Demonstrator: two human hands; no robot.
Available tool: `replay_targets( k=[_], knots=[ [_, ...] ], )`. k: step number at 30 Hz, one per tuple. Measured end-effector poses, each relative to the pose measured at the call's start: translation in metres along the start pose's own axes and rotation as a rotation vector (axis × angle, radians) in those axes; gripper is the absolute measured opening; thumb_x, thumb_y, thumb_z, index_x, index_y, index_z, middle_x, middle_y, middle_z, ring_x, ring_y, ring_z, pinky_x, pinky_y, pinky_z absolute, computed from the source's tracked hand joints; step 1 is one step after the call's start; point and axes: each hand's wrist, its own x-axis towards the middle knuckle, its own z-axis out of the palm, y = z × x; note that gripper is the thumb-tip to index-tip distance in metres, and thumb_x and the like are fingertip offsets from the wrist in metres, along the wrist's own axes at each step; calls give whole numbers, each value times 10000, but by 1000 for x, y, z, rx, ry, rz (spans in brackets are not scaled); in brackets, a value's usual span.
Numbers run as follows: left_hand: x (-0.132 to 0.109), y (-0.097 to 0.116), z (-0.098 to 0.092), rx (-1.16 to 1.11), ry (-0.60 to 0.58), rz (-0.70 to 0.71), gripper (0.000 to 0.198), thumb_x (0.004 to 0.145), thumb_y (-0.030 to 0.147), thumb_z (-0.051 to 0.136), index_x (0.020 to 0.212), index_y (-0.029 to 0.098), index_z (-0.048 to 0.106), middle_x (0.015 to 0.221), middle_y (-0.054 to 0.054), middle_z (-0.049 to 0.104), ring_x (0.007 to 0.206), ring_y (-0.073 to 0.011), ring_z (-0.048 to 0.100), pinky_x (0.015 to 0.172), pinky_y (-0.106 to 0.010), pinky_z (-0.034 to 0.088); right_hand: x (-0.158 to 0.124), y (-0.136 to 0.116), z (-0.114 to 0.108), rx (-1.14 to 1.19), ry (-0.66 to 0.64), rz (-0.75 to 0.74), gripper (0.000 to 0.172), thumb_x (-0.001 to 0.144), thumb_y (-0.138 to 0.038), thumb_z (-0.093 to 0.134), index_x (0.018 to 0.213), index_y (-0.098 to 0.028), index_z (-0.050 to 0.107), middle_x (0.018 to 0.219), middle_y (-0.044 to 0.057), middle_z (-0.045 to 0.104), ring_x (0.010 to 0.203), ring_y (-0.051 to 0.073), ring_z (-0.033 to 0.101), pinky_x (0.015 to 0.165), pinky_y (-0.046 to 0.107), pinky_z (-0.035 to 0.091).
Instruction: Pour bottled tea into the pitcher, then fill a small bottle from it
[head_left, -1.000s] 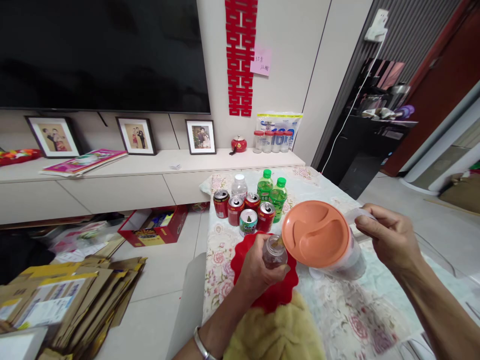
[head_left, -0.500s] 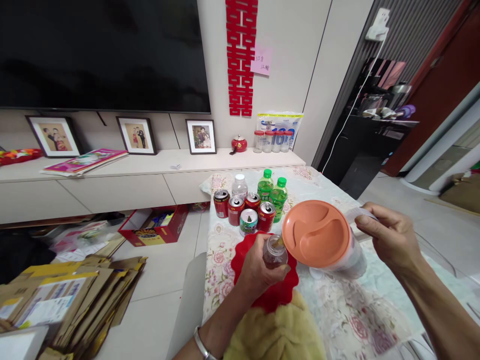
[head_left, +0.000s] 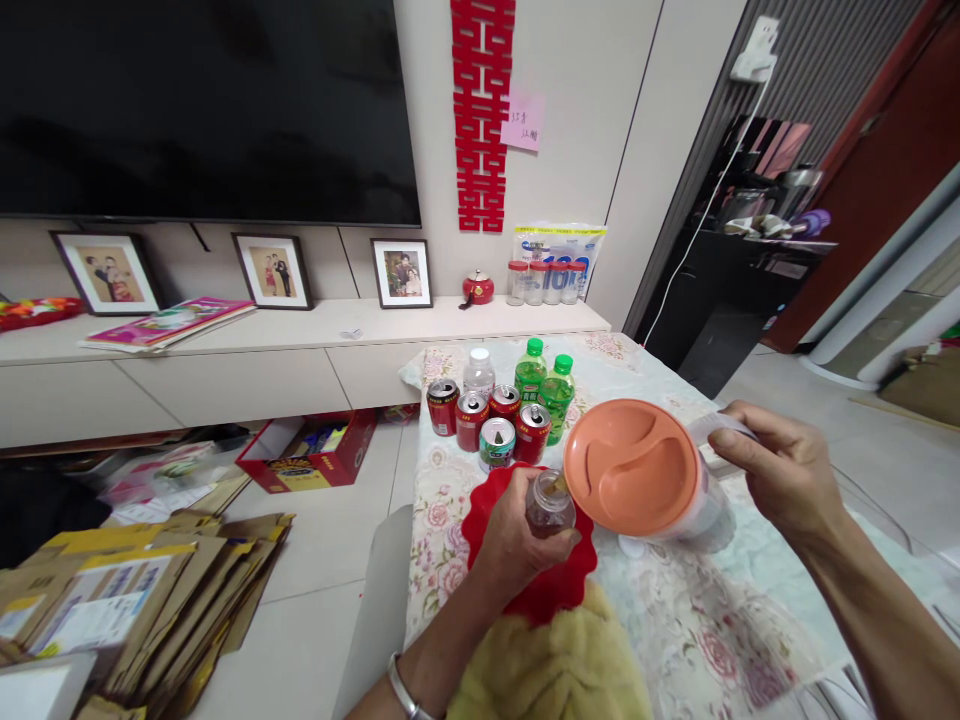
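My left hand (head_left: 514, 545) is wrapped round a small open glass jar (head_left: 551, 508) with brownish liquid in it, held above a red scalloped tray (head_left: 487, 500). In my right hand (head_left: 780, 465) is the handle of a clear plastic pitcher (head_left: 712, 500) with an orange lid (head_left: 634, 465). The pitcher is tilted to the left, and its lid edge is at the jar's mouth. A thin brownish stream shows at the jar's opening. Below the tray lies a yellow plush cloth (head_left: 562, 660).
Behind the tray stand several drink cans (head_left: 472, 418), two green bottles (head_left: 556, 400) and a clear bottle with a white cap (head_left: 479, 372). Several red-lidded jars (head_left: 546, 284) sit on the white cabinet (head_left: 450, 318). Flattened cardboard (head_left: 172, 610) lies at the left.
Both hands, the jar and the pitcher hold almost the same place. The pitcher is tipped very slightly further, and the liquid inside has shifted a little.
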Motion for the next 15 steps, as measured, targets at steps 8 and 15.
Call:
replay_targets(
  k=[8,15],
  knots=[
    [0,2,0,-67,-32,-2,490,584,210,736,1017,256,512,865,27,664,722,-161,602,677,-279,518,2,1,-1,-7,-17,-10,425,739,-669,784,615,-297,619,607,30,466,601,214,403,520,373,298],
    [0,-2,1,-75,-36,4,505,585,198,748,1024,260,505,875,32,666,731,-157,607,685,-272,518,3,0,0,-2,-24,-21,413,749,-652,782,615,-299,617,614,37,478,600,221,412,524,375,295]
  ],
)
